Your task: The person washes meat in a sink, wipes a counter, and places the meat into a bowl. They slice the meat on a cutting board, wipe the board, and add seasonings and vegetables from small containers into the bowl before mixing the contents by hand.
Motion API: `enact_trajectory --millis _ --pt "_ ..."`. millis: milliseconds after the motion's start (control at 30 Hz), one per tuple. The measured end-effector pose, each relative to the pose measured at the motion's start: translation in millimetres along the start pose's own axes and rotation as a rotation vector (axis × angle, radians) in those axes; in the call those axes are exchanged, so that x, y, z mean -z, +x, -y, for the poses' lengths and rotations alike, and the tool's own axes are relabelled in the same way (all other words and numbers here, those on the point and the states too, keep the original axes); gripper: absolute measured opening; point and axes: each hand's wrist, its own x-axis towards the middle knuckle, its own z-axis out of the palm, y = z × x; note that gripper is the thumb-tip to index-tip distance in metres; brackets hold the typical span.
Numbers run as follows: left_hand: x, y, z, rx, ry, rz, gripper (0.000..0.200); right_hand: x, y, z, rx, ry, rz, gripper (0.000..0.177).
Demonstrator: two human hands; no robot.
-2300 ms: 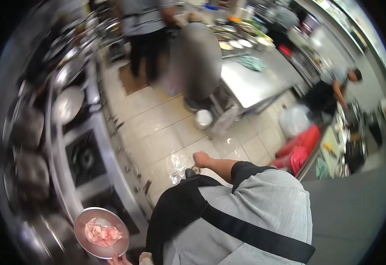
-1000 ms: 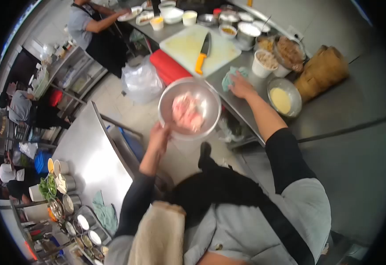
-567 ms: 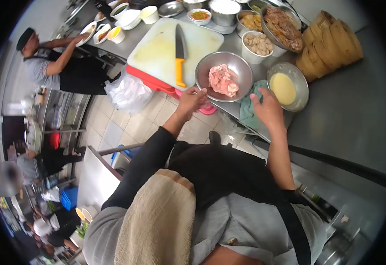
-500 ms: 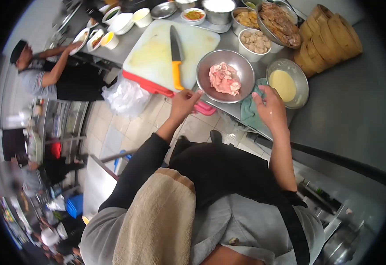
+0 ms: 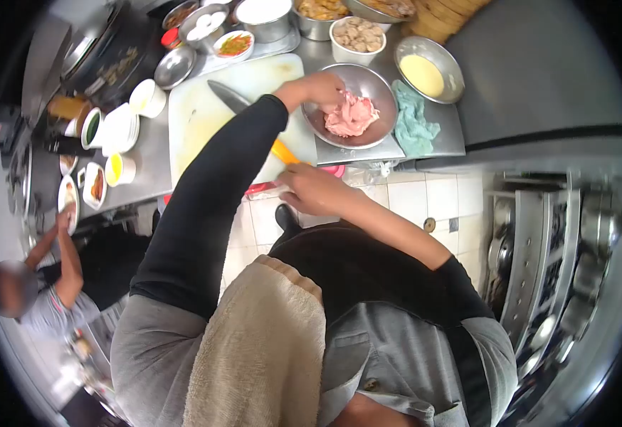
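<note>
A metal bowl of raw pink meat stands on the steel counter, beside a white cutting board. My left hand reaches across the board and grips the bowl's left rim, fingers next to the meat. A knife lies on the board, its blade running under my left arm and its orange handle sticking over the counter edge. My right hand is curled around the end of that handle.
A bowl of yellow batter and a green cloth sit right of the meat bowl. Small dishes and tubs of food line the counter's back. A co-worker works lower left. Stove burners with pots are on the right.
The bowl now rests on the counter. My right hand left the green cloth and came to the knife handle. My left arm stretched over the board, and my view swung round.
</note>
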Motion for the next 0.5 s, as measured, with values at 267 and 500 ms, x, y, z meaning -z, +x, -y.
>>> enact_trajectory --millis 267,500 --pt "99.0 -73.0 -7.5 0.124 -0.908 -0.048 0.027 -56.2 102.2 -42.2 -0.251 -0.395 -0.292 0.031" --pt "102.0 -203.5 6.8 0.100 -1.598 -0.372 0.028 -26.8 61.5 -22.8 -0.484 -0.064 -0.297 0.037"
